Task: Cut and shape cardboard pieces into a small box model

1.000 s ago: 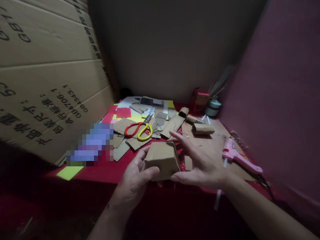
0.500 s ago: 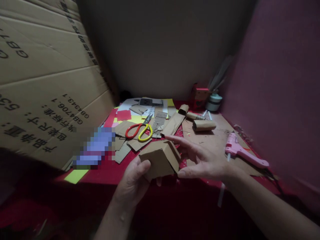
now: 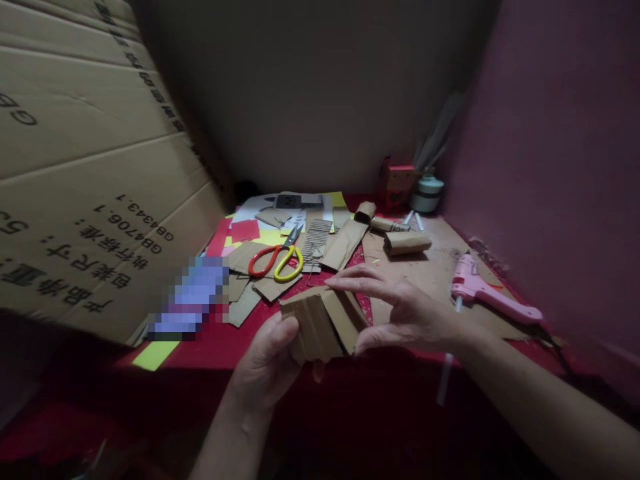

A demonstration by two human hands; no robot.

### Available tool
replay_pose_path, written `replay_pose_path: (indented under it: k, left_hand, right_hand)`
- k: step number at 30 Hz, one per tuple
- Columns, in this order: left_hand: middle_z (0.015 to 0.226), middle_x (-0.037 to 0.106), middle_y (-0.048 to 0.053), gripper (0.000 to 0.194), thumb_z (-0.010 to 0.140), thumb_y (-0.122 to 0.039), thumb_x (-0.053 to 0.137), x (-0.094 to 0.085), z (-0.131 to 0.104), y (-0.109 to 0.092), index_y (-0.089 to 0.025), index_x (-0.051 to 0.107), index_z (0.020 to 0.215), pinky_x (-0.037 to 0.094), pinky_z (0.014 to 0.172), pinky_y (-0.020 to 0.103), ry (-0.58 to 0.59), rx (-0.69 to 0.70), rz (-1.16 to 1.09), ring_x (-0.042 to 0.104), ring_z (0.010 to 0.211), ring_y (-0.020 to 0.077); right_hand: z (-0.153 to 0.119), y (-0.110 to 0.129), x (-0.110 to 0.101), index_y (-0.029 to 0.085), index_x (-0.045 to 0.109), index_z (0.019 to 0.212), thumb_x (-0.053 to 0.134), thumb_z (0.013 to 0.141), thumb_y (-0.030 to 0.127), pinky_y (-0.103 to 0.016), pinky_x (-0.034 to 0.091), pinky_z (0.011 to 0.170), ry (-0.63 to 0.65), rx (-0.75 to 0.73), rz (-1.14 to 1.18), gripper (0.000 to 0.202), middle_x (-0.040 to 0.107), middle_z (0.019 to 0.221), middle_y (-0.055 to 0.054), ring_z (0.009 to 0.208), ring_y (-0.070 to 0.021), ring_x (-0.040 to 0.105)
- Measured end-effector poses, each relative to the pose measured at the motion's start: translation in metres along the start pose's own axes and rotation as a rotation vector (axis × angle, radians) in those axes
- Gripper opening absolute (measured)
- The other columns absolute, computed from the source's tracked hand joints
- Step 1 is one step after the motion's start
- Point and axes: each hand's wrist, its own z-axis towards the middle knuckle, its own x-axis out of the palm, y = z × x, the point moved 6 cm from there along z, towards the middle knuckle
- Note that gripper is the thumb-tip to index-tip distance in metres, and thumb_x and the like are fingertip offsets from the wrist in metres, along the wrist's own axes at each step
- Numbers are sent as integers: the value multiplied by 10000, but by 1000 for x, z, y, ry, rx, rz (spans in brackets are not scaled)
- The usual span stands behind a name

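A small folded cardboard box is up in front of me, over the table's near edge, with a slanted flap on its right side. My left hand grips it from the left, thumb on the near face and the other fingers hidden underneath. From the right, my right hand spans the flap, fingertips at the top edge and thumb at the lower right corner. Just beyond the box lie scissors with one red and one yellow handle, resting on cardboard scraps.
A pink glue gun with a glue stick lies at right on a cardboard sheet. Rolled cardboard pieces and a teal jar are farther back. A large printed carton stands at left, a pinkish wall at right.
The cardboard box has turned and tilted in my hands, so its flap now faces me more. My right fingers have shifted slightly along its top edge. The view has moved a little.
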Motion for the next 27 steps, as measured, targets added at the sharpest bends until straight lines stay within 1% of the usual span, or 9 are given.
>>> replay_pose_path:
  k: [5, 9, 14, 17, 20, 23, 25, 27]
  left_hand:
    - [849, 708, 87, 284, 843, -332, 576, -1, 0, 1, -142, 624, 1048, 556, 458, 258, 2, 7, 4, 669, 647, 191]
    - [810, 715, 96, 304, 849, -348, 567, -3, -1, 2, -133, 632, 1053, 552, 458, 262, 4, -1, -5, 672, 626, 197]
    - [803, 720, 93, 312, 844, -345, 578, -5, 0, 2, -132, 642, 1063, 555, 465, 261, 5, 10, -35, 672, 620, 192]
    - [855, 722, 98, 312, 839, -331, 591, -5, 1, 2, -126, 644, 1068, 565, 486, 260, -8, 10, -44, 678, 651, 195]
    - [878, 724, 101, 309, 842, -320, 590, -4, 0, 2, -123, 645, 1074, 578, 521, 270, -5, 6, -55, 683, 678, 200]
    - [892, 727, 94, 288, 852, -302, 578, -5, 0, 1, -136, 649, 1077, 586, 536, 276, -2, 11, -70, 687, 686, 198]
    - [910, 729, 88, 278, 856, -296, 575, -4, -1, 0, -142, 652, 1074, 590, 543, 276, 9, 7, -91, 689, 703, 198]
    - [932, 730, 83, 269, 855, -291, 578, -3, -2, 0, -147, 657, 1068, 596, 559, 275, 27, 4, -112, 692, 730, 198]
  right_hand:
    - [-1, 2, 2, 250, 426, 1325, 722, 719, 337, -361, 425, 983, -86, -12, -31, 680, 506, 1222, -76, 1158, -195, 485]
    - [-1, 0, 5, 241, 444, 1311, 738, 693, 345, -387, 459, 954, -150, -42, -44, 692, 523, 1195, -86, 1144, -212, 495]
    - [-2, -8, 10, 220, 486, 1284, 757, 673, 337, -326, 530, 851, -238, -16, 25, 678, 531, 1172, -94, 1105, -205, 521]
    - [-2, -9, 13, 233, 483, 1289, 766, 667, 320, -300, 545, 822, -223, -7, 83, 689, 509, 1194, -91, 1108, -195, 520]
    - [-2, -7, 13, 240, 479, 1294, 757, 681, 313, -305, 550, 817, -213, 0, 86, 677, 504, 1206, -96, 1120, -197, 518]
    - [-2, -2, 12, 237, 460, 1311, 723, 726, 313, -347, 523, 876, -198, -15, 39, 646, 503, 1240, -107, 1150, -208, 506]
    - [-2, 2, 12, 235, 429, 1334, 704, 750, 318, -380, 487, 931, -183, -26, 9, 651, 494, 1266, -111, 1171, -218, 493]
    - [-3, 6, 13, 222, 400, 1353, 691, 765, 323, -392, 466, 953, -170, -26, -17, 664, 484, 1277, -121, 1178, -226, 487]
